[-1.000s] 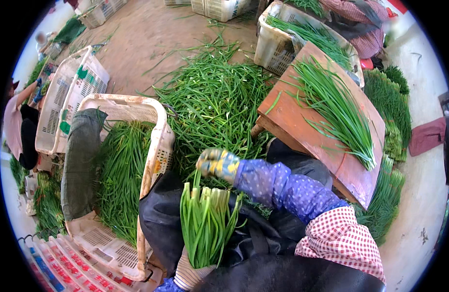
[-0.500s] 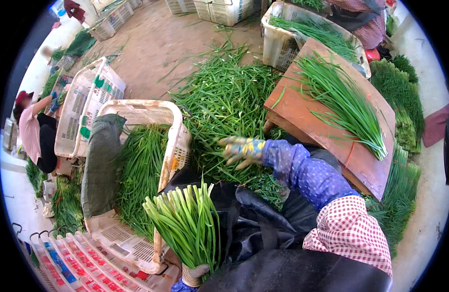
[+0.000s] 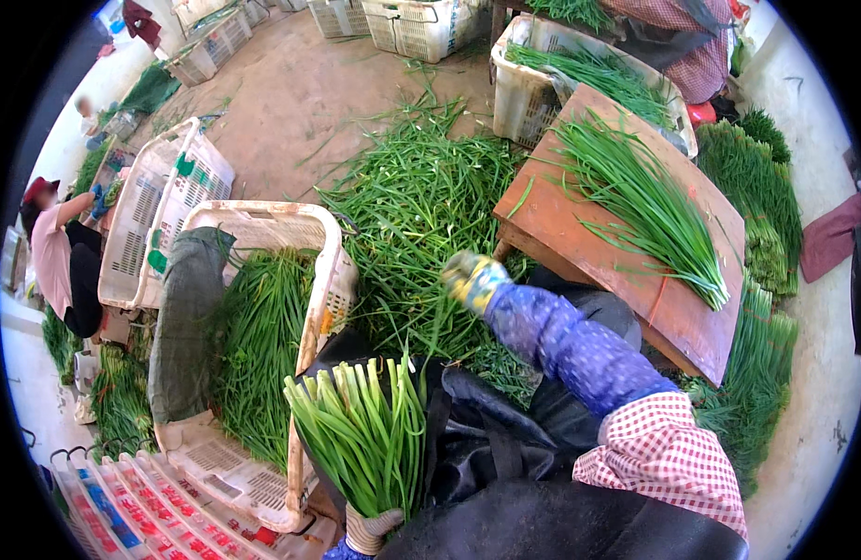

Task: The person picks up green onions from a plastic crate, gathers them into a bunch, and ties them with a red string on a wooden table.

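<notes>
In the head view, I have the left hand (image 3: 378, 525) low in the picture, its gloved fingers closed around a bunch of green stalks (image 3: 363, 425). The bunch stands tilted a little to the left, pale ends up, in front of the black apron (image 3: 566, 523) and just beside the near crate (image 3: 324, 289).

I see the right hand (image 3: 475, 282), in a yellow-patterned glove, out ahead over the near right part of the loose pile of greens (image 3: 416, 201). It is blurred, so I cannot tell whether its fingers are spread or pressed together, or whether it touches the pile.

On my left, the near crate holds long greens (image 3: 264, 359), with a dark cloth (image 3: 190, 327) draped over its far-left side. To the right, a second bunch (image 3: 650, 210) lies across a tilted-looking brown wooden board (image 3: 554, 219); beyond that board stands a white crate (image 3: 522, 98) with more greens. Stacked bundles (image 3: 762, 364) line the right side, and a person in a pink top (image 3: 53, 257) sits at far left.
</notes>
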Action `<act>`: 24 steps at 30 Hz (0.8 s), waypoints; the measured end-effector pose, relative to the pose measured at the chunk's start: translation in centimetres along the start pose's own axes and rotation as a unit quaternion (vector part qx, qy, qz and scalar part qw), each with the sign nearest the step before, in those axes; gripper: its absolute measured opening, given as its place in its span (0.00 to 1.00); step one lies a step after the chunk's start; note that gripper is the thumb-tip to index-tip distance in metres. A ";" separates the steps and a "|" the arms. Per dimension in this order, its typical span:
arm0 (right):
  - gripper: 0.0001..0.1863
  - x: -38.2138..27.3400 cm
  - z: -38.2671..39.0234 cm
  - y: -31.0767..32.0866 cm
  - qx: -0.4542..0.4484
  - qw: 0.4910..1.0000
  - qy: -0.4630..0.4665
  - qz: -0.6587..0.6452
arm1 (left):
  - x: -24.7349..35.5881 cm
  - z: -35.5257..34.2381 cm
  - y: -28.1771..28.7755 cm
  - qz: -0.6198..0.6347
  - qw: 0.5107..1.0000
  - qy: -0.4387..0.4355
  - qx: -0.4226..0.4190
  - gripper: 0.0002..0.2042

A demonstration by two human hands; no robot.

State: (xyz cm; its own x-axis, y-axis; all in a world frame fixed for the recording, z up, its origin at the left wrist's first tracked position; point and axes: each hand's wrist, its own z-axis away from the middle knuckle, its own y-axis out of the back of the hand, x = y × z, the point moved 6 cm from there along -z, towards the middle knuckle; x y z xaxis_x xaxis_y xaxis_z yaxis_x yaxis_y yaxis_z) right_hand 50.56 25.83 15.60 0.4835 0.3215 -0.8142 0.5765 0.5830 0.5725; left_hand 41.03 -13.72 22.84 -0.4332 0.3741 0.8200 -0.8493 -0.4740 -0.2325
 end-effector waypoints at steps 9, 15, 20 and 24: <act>0.12 -9.2 8.1 -3.0 -0.278 0.857 -0.200 -0.385 | -1.6 -1.2 0.6 -0.181 0.983 -0.039 0.005 0.37; 0.08 -7.2 5.8 -1.5 -0.131 0.984 0.047 -0.116 | -0.5 -1.6 -0.2 -0.076 0.997 0.026 -0.020 0.41; 0.10 -4.5 1.1 2.5 -0.005 0.992 0.086 -0.091 | -0.1 -1.6 -0.7 0.008 0.999 0.041 -0.014 0.39; 0.16 -16.3 6.5 0.8 -0.111 0.888 0.446 -0.010 | 0.3 -2.1 -1.5 0.008 0.998 0.041 -0.045 0.37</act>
State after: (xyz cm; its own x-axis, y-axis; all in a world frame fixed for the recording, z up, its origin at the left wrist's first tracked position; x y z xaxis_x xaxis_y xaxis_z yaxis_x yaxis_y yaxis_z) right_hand 47.37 16.19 29.97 -0.2970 0.7151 -0.6328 0.3877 0.6959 0.6044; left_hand 41.50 -11.20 22.31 -0.4666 0.4332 0.7711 -0.8643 -0.4082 -0.2937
